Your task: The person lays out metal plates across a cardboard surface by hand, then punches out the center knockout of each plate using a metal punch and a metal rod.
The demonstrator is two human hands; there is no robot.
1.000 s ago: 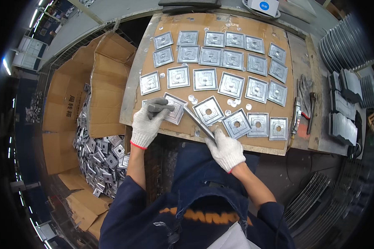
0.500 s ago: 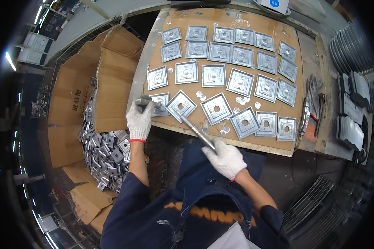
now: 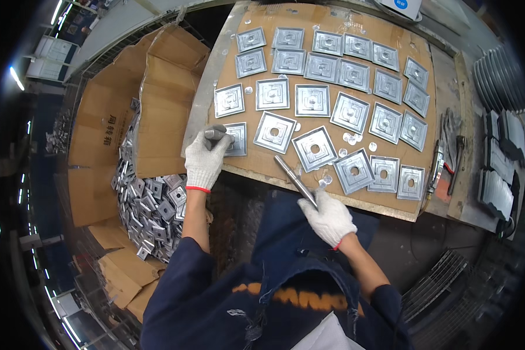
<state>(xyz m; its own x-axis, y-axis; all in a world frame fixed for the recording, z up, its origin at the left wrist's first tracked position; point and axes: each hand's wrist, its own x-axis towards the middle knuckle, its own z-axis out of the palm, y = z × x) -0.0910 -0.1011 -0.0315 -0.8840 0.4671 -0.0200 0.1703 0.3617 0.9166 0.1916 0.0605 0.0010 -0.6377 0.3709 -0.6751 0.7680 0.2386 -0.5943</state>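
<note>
Square plate (image 3: 240, 147) lies right of, partly behind, the curled left hand (image 3: 205, 154) (hold unclear); right hand (image 3: 328, 218), farther off, grips a rod (image 3: 295, 181) slanting forward-left.

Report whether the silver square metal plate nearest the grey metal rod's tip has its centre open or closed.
Open: flat brown cardboard shows through the centre of the silver square metal plate.

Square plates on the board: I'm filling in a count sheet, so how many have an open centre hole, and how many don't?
Open-centre plates: 5
Closed-centre plates: 18
Plate partly covered by the left hand, centre unclear: 1
Total: 24
</note>
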